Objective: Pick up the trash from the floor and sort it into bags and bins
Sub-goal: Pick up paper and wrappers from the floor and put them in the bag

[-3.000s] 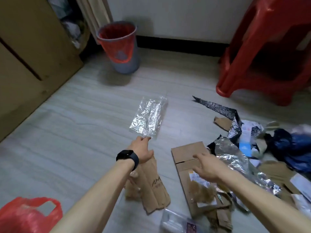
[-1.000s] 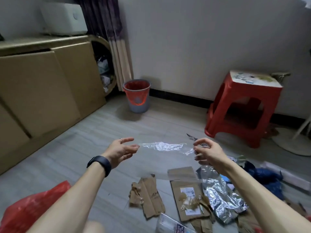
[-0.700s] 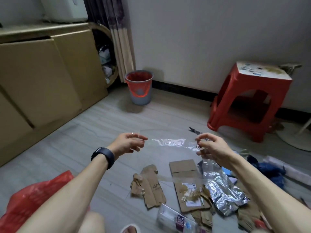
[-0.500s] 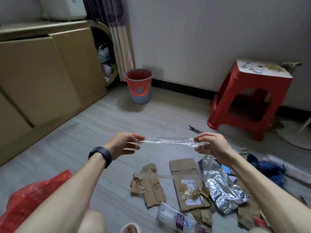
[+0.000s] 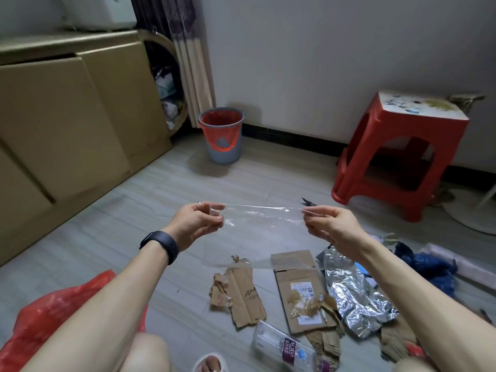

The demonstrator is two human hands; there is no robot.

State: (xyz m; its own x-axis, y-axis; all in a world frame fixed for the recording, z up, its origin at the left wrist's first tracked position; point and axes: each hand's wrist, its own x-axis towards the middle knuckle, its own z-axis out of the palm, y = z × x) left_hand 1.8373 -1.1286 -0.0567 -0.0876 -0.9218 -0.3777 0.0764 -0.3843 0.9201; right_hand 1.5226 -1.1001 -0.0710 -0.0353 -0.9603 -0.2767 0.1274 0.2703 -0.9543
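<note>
A clear plastic bag (image 5: 261,232) hangs spread in the air between my hands, above the floor. My left hand (image 5: 197,224) pinches its left top corner; my right hand (image 5: 331,226) pinches the right one. Below lie torn brown cardboard (image 5: 241,296), a flat cardboard mailer (image 5: 298,288), a crumpled silver foil bag (image 5: 354,291), a clear soda bottle (image 5: 284,347) and dark blue plastic (image 5: 426,264). A red plastic bag (image 5: 45,318) lies at the lower left. A grey bin with a red liner (image 5: 221,135) stands by the far wall.
A red plastic stool (image 5: 397,154) stands at the right by the wall. Tan cabinets (image 5: 67,124) line the left side, with a curtain (image 5: 188,57) beyond them. My knee (image 5: 146,353) and a sandalled foot (image 5: 210,363) show at the bottom edge.
My hands lifted the clear bag off the floor three seconds ago. In the last second they drew apart and spread it from a bunched strip into a flat hanging sheet.
</note>
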